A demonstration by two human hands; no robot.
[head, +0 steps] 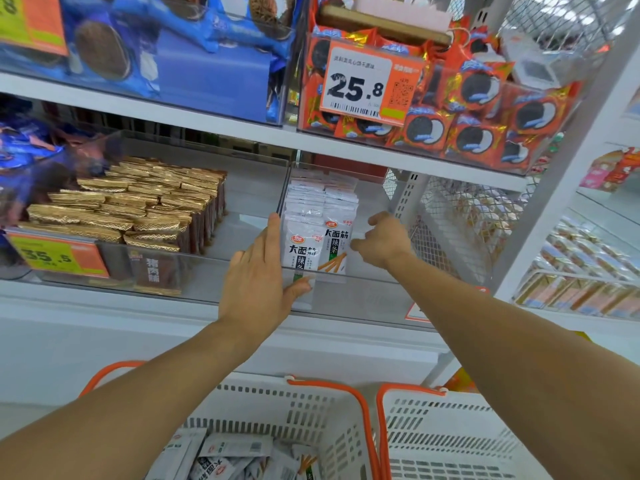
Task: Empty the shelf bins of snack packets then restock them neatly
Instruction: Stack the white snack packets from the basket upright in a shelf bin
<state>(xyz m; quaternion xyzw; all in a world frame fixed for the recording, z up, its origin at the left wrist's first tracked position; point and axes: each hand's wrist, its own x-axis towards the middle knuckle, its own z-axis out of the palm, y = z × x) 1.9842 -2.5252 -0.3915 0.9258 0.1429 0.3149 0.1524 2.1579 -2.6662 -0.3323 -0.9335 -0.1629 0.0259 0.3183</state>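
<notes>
Two rows of white snack packets [320, 223] stand upright in the clear shelf bin [367, 282], packed front to back against its left wall, so the stack's long axis runs away from the person into the shelf. The left hand [258, 271] lies flat, fingers straight, along the left face of the front packets, its thumb under the bin's front lip; it presses rather than grips. The right hand [379, 239] hovers just right of the rows with fingers loosely curled and holds nothing. The packets sit between the two hands, the left touching, the right only near. To square the rows, the right hand would seemingly need to move leftward against the open side. More of the same packets lie loose in the left basket [329, 420] below, so restocking looks partly done; the right basket [450, 431] shows no packets in its visible part.
</notes>
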